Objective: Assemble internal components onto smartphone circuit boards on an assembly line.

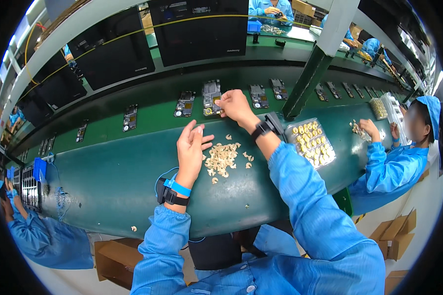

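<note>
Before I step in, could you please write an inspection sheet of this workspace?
Surface: smooth green worktop beside a green conveyor belt.
Job's things: dark rectangular circuit board; pile of small pale crescent-shaped pieces; clear plastic tray of round gold-coloured parts.
Clutter: one stray pale piece near the front edge.
Hands: right hand, fingertips at the board; left hand beside the pile, fingers spread.
Cables: tangled blue cord, worktop's left.
Surroundings: blue-clad co-worker right; brown cardboard box below.

The dark circuit board (211, 92) is pointing lengthwise away with a yellow ring (208, 111) at its near end, and closer in there's a messy pile of little cream C-shaped bits (222, 158), plus a few strays around it.
</note>
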The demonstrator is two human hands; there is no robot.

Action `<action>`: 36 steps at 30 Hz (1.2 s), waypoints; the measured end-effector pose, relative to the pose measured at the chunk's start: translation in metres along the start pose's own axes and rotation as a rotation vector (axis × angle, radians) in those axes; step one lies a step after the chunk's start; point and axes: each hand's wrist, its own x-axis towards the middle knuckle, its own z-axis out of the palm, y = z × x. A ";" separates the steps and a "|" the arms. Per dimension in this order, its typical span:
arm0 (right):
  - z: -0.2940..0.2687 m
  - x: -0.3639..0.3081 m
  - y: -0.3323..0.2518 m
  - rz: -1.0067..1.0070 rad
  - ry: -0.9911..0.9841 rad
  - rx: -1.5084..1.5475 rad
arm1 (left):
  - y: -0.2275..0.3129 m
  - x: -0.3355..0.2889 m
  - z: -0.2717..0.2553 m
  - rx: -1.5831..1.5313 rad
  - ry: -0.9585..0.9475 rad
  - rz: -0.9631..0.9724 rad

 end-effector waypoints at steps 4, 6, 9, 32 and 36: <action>-0.002 0.022 0.008 0.087 -0.068 -0.259 | 0.000 0.001 -0.006 0.018 -0.074 -0.032; -0.002 0.017 0.011 -0.208 0.191 -0.873 | -0.001 0.001 -0.009 0.053 -0.121 -0.046; -0.031 0.025 0.010 -0.122 0.375 -0.991 | -0.001 0.000 -0.009 0.043 -0.121 -0.045; -0.012 -0.134 -0.025 -0.232 0.209 -0.037 | 0.006 -0.010 0.004 -0.117 -0.327 -0.081; -0.088 -0.185 -0.016 -0.466 0.406 -0.548 | 0.005 -0.007 -0.002 -0.047 -0.237 0.046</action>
